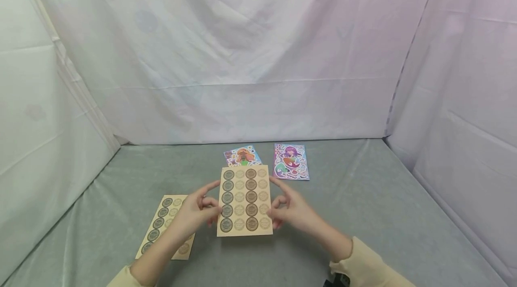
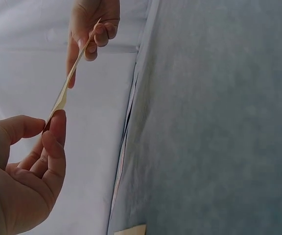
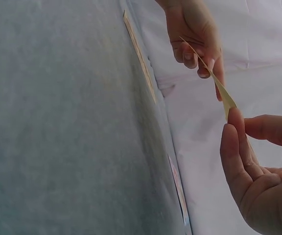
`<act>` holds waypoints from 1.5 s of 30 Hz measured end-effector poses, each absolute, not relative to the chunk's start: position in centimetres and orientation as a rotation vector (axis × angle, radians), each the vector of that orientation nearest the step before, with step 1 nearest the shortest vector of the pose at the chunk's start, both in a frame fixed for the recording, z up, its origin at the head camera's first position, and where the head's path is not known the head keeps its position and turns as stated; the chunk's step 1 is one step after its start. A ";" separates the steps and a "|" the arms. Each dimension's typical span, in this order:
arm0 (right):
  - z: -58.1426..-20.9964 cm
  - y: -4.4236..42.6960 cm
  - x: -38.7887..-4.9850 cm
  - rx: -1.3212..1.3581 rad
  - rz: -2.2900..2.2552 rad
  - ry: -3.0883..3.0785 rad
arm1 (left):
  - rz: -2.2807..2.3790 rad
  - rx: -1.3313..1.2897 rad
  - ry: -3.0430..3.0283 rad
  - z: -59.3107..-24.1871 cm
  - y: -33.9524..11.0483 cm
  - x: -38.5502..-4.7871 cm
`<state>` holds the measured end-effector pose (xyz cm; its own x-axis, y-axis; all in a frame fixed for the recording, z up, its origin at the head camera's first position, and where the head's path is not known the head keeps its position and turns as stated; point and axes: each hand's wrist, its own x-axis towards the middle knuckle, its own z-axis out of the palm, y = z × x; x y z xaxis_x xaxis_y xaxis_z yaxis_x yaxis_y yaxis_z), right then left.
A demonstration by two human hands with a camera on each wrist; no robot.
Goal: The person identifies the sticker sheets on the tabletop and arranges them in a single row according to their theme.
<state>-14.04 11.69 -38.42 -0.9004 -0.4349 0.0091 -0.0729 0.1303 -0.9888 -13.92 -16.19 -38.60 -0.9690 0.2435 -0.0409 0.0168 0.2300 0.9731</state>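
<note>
Between both hands, lifted off the table, is a cream sticker sheet [image 1: 245,202] with columns of round grey, pale and brown seals. My left hand [image 1: 199,210] pinches its left edge between thumb and fingers, the index finger stretched up along the side. On the opposite edge my right hand [image 1: 292,208] pinches it in the same way. Both wrist views show the sheet nearly edge-on, slightly bent, as a thin strip [image 2: 65,93]. A second cream sheet of round stickers [image 1: 159,223] lies on the table, partly covered by the left forearm.
Toward the back of the grey table [image 1: 363,202] lie two colourful cartoon sticker sheets: a mermaid one [image 1: 291,162] on the right, and another [image 1: 243,155] whose lower part the held sheet hides. White cloth walls [image 1: 250,54] stand behind and on both sides.
</note>
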 end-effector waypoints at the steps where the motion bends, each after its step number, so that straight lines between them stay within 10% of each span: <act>1: -38.5 11.6 -14.0 -0.495 -1.836 2.129 | 1.821 0.241 2.311 -38.7 -16.3 -13.9; 45: -41.4 7.9 -13.4 -0.354 -1.844 2.004 | 1.574 0.167 2.428 -40.4 -18.8 -14.0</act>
<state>-13.42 7.94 -41.43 -0.8910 -0.4394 -0.1145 0.0775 0.1013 -0.9918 -13.98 -18.75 -40.43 -0.9641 0.2257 -0.1402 -0.0359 0.4122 0.9104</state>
